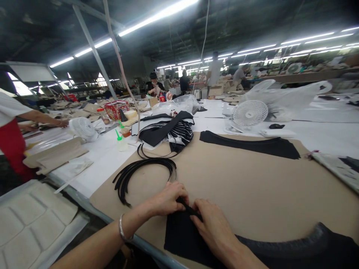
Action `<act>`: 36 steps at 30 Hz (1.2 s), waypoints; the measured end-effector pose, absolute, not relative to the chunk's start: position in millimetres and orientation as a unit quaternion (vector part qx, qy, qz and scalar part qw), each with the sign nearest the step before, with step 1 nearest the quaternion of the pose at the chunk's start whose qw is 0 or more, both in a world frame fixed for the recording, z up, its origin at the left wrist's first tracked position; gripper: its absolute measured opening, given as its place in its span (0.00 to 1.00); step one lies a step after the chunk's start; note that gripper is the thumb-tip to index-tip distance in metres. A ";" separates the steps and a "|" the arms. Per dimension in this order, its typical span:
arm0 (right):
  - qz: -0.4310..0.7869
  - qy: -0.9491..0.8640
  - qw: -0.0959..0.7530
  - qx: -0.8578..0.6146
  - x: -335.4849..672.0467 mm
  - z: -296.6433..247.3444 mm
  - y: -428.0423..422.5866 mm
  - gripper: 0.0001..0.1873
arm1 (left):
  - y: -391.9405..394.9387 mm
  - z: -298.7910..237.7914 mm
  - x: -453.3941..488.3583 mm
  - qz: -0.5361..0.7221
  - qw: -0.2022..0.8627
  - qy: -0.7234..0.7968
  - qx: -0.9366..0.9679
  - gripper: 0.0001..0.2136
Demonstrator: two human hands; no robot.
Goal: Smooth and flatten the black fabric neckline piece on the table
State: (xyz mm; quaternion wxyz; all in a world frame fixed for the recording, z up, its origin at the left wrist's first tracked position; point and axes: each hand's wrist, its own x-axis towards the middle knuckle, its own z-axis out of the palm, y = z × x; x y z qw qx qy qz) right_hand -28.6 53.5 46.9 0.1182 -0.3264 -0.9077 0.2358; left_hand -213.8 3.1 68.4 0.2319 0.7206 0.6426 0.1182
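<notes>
My left hand (pixel 171 198) pinches the edge of a black fabric piece (pixel 179 235) near its upper corner. Close beside it, my right hand (pixel 210 220) grips the same edge, where a dark folded strip shows between the two hands. The black piece runs on to the right under my right forearm, with a curved, shiny upper edge. Left of my hands lies a bundle of curved black strips (pixel 146 162). A second black fabric piece (pixel 249 145) rests flat farther back on the tan sheet (pixel 238 179).
Behind the strips sits a pile of black and striped fabric (pixel 179 130). Farther back are a white fan (pixel 250 113), a clear plastic bag (pixel 291 97) and a green-tipped bottle (pixel 120 142). Another white fan (pixel 82 128) stands left, near a co-worker's arm (pixel 45 117).
</notes>
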 end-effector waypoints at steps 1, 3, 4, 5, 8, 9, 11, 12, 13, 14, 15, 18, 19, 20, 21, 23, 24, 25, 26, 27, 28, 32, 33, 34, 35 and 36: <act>0.235 -0.907 0.121 -0.327 -28.8 45.6 53.7 0.08 | 2.9 68.4 -214.2 0.120 0.232 0.640 0.723 0.04; 0.234 -0.907 0.128 -0.325 -28.9 43.3 53.7 0.08 | 2.7 68.3 -214.1 0.124 0.228 0.634 0.728 0.06; 0.236 -0.907 0.133 -0.323 -29.1 42.3 53.6 0.08 | 2.6 68.2 -213.9 0.125 0.225 0.632 0.731 0.06; 0.239 -0.906 0.138 -0.320 -29.4 41.4 53.4 0.09 | 2.4 68.1 -213.7 0.126 0.222 0.629 0.734 0.07; 0.249 -0.905 0.146 -0.312 -30.6 39.5 52.5 0.09 | 1.6 67.4 -214.3 0.128 0.215 0.621 0.743 0.08; 0.250 -0.905 0.146 -0.311 -30.9 39.1 52.1 0.09 | 1.2 66.8 -214.8 0.131 0.211 0.618 0.746 0.08; 0.249 -0.907 0.147 -0.306 -31.2 38.0 51.2 0.10 | 0.6 65.3 -216.2 0.137 0.200 0.614 0.752 0.08; 0.250 -0.907 0.150 -0.303 -31.1 37.4 50.7 0.10 | 0.3 64.2 -217.1 0.139 0.193 0.611 0.755 0.09; 0.253 -0.907 0.155 -0.300 -30.6 36.8 50.0 0.11 | 0.0 63.1 -217.9 0.142 0.185 0.607 0.760 0.09; 0.257 -0.906 0.161 -0.296 -30.0 36.2 49.3 0.12 | -0.3 62.0 -218.8 0.143 0.177 0.603 0.764 0.10; 0.260 -0.905 0.166 -0.292 -29.3 35.4 48.6 0.13 | -0.6 61.0 -219.7 0.144 0.167 0.599 0.769 0.10; 0.255 -0.909 0.180 -0.277 -26.9 32.3 46.2 0.15 | -1.6 59.6 -222.2 0.139 0.136 0.584 0.788 0.09; 0.248 -0.912 0.184 -0.270 -26.1 30.9 45.5 0.15 | -2.1 59.9 -223.0 0.135 0.125 0.577 0.796 0.09; 0.238 -0.917 0.187 -0.261 -25.4 29.2 44.9 0.16 | -2.6 60.5 -223.9 0.129 0.113 0.569 0.804 0.09; 0.226 -0.922 0.191 -0.251 -24.8 27.3 44.4 0.16 | -3.2 61.3 -224.8 0.122 0.100 0.560 0.813 0.09; 0.197 -0.932 0.198 -0.231 -23.8 22.9 43.8 0.17 | -4.6 63.5 -226.9 0.104 0.075 0.542 0.831 0.10; 0.182 -0.937 0.201 -0.222 -23.5 20.6 43.7 0.17 | -5.3 64.7 -228.0 0.094 0.062 0.531 0.840 0.11; 0.165 -0.941 0.203 -0.215 -23.2 18.3 43.7 0.18 | -6.1 65.7 -229.1 0.083 0.050 0.520 0.849 0.12; 0.147 -0.945 0.205 -0.209 -23.0 16.2 43.7 0.18 | -6.8 66.6 -230.0 0.074 0.039 0.509 0.857 0.12; 0.127 -0.948 0.208 -0.204 -22.8 14.1 43.6 0.19 | -7.5 67.3 -230.6 0.065 0.028 0.498 0.864 0.11; 0.106 -0.951 0.213 -0.200 -22.8 12.3 43.3 0.19 | -8.1 67.9 -231.0 0.058 0.019 0.488 0.871 0.11; -0.008 -0.952 0.259 -0.165 -23.7 7.7 40.5 0.19 | -11.0 69.1 -229.6 0.036 -0.020 0.458 0.888 0.11; -0.040 -0.950 0.271 -0.152 -24.0 7.6 39.3 0.19 | -11.7 69.3 -228.9 0.028 -0.035 0.448 0.893 0.11; -0.068 -0.948 0.277 -0.140 -24.3 8.0 38.2 0.20 | -12.4 69.4 -228.4 0.020 -0.057 0.437 0.897 0.11; -0.090 -0.947 0.279 -0.130 -24.6 8.9 37.2 0.20 | -13.0 69.4 -228.1 0.012 -0.082 0.426 0.901 0.12; -0.105 -0.947 0.278 -0.124 -24.6 10.4 36.6 0.20 | -13.8 69.2 -228.0 0.006 -0.107 0.417 0.903 0.12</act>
